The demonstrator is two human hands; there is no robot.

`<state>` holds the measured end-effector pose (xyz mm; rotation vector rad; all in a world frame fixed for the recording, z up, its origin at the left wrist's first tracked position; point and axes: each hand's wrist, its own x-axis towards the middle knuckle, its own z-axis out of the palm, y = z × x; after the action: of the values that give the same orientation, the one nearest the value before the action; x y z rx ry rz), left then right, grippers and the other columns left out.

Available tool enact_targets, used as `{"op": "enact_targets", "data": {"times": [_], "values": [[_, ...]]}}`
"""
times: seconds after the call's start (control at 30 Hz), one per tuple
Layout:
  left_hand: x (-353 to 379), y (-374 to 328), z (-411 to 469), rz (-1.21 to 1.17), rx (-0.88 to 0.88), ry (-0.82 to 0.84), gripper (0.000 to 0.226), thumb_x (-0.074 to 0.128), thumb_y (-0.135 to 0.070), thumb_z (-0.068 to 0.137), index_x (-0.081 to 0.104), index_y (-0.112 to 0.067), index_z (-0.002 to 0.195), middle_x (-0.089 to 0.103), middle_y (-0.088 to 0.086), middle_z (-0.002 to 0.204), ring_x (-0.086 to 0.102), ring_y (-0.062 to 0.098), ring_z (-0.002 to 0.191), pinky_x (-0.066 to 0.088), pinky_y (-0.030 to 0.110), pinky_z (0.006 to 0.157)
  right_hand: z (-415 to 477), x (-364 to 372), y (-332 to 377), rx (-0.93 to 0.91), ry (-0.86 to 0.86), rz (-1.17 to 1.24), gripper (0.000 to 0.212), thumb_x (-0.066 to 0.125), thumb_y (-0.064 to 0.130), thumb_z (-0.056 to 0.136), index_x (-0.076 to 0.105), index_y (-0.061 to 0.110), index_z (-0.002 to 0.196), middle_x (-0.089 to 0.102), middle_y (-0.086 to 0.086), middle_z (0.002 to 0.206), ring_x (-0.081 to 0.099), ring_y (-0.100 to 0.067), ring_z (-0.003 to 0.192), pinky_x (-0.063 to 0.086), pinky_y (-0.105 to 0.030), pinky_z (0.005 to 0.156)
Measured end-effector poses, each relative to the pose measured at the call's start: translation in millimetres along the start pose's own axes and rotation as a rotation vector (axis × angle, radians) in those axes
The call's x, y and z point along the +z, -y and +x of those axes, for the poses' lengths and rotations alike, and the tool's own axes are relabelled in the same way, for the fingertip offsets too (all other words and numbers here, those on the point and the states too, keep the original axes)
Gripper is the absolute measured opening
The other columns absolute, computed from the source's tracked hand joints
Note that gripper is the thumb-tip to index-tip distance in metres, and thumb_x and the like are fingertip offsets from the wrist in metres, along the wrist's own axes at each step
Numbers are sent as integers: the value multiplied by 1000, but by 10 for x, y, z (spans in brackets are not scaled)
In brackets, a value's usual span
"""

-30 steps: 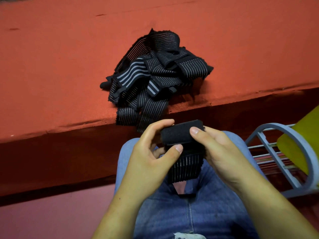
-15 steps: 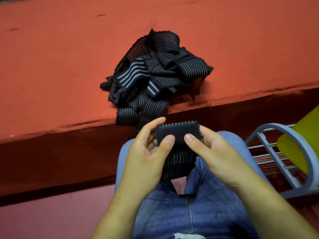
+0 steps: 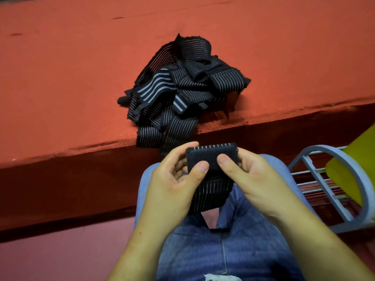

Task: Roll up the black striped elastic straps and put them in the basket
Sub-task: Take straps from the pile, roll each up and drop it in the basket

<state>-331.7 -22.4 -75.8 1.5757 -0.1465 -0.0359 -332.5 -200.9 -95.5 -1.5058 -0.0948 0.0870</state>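
- left hand [image 3: 174, 179] and right hand [image 3: 253, 179]: fingers curled, both thumbs pinching the rolled upper end of one strap [image 3: 211, 156] above the lap.
- strap: the loose striped tail hangs between the hands onto the jeans [image 3: 203, 250].
- pile of straps [image 3: 182, 94]: on the red ledge [image 3: 60, 98], overhanging its front edge just beyond the hands.
- basket [image 3: 322, 148]: at the right, apart from the right hand.

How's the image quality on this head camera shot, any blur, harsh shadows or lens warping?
Head view: lighting is soft, with no glare; stripes on the strap pile and the held strap read sharp; deep shadow lies under the red ledge, whose front edge runs tilted, barely bent; left hand and right hand are unblurred.
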Motion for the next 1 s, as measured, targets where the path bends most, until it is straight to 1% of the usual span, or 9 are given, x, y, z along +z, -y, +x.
{"op": "enact_targets", "data": {"times": [0.17,0.27,0.37,0.47,0.53,0.63,0.7,0.9,1.0], "values": [[-13,14,-1,3,20,-19,44,73,-24,81,67,-17,124,77,-3,109,74,9,100,54,15,82,-16,5,35,89,21,33,43,63,47,86,75,18,116,80,-7,112,76,-23,109,59,-38,99],[-41,0,4,29,42,-43,41,73,-24,83,67,-20,123,77,-4,109,73,9,101,54,15,83,-30,5,50,143,24,37,49,60,53,88,75,16,117,80,-11,111,76,-28,109,58,-46,101],[-68,-19,16,86,64,-64,39,74,-28,85,67,-26,123,76,-8,109,73,9,103,55,19,88,-27,10,51,165,9,2,60,60,68,94,76,14,115,79,-15,112,73,-35,112,53,-58,105],[-75,-19,20,115,69,-72,36,78,-29,89,66,-31,123,76,-10,111,72,11,107,55,29,95,-15,24,44,168,11,19,73,60,77,84,76,13,115,78,-16,114,72,-37,115,49,-63,108],[-69,-21,13,105,72,-79,37,78,-28,88,66,-31,123,76,-8,112,72,12,108,55,30,96,-10,21,39,193,28,25,80,62,86,79,77,17,116,78,-16,116,72,-37,116,48,-64,109],[-63,-32,2,80,80,-71,36,76,-21,87,67,-30,121,75,-6,111,72,12,107,56,23,89,-13,10,65,214,66,51,63,56,79,86,80,29,114,79,-10,116,74,-28,115,48,-59,111],[-64,-37,-3,65,81,-54,35,76,-10,89,68,-28,118,74,-6,110,72,11,103,54,17,84,-17,-1,77,226,77,66,60,53,77,87,80,31,115,79,-9,116,73,-26,116,48,-57,113],[-63,-4,16,55,129,-16,39,74,4,88,70,-28,110,73,-2,114,70,15,110,55,21,88,-3,-14,70,234,97,128,85,60,95,66,79,30,118,78,-11,119,72,-30,119,48,-58,113],[-61,11,11,64,148,5,40,73,8,87,71,-25,110,73,-3,117,68,15,115,55,23,94,6,-17,62,242,96,128,88,61,97,62,79,30,116,78,-11,119,71,-31,120,45,-60,114]]}}
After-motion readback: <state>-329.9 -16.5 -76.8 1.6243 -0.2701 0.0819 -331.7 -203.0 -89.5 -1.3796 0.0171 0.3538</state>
